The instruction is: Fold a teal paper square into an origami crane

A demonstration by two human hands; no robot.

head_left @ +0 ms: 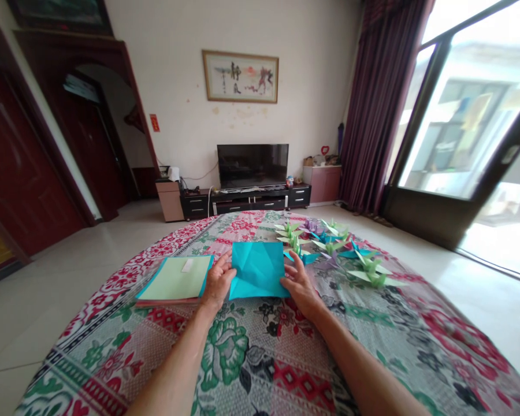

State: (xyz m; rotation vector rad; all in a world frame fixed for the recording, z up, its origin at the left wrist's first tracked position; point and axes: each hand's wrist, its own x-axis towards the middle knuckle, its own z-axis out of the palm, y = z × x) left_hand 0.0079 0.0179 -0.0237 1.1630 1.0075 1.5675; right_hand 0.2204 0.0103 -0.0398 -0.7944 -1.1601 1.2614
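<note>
A square sheet of blue paper point(258, 269) with faint creases is held upright between my two hands, just above the patterned tablecloth. My left hand point(219, 279) grips its left edge, thumb in front and fingers partly behind. On the opposite edge, my right hand point(301, 284) pinches the sheet in the same way. Left of my left hand lies a stack of coloured paper point(173, 280), pale green on top, with a small white piece point(188, 265) resting on it. Beyond my right hand stand several folded paper cranes point(329, 248) in green, blue and purple.
The round table's floral tablecloth point(242, 370) spreads beneath my arms. Across the room, a television point(252, 165) stands on a low black cabinet point(255, 199). A framed picture point(241, 77) hangs above. Purple curtains point(377, 110) and a glass door point(455, 127) are at the right.
</note>
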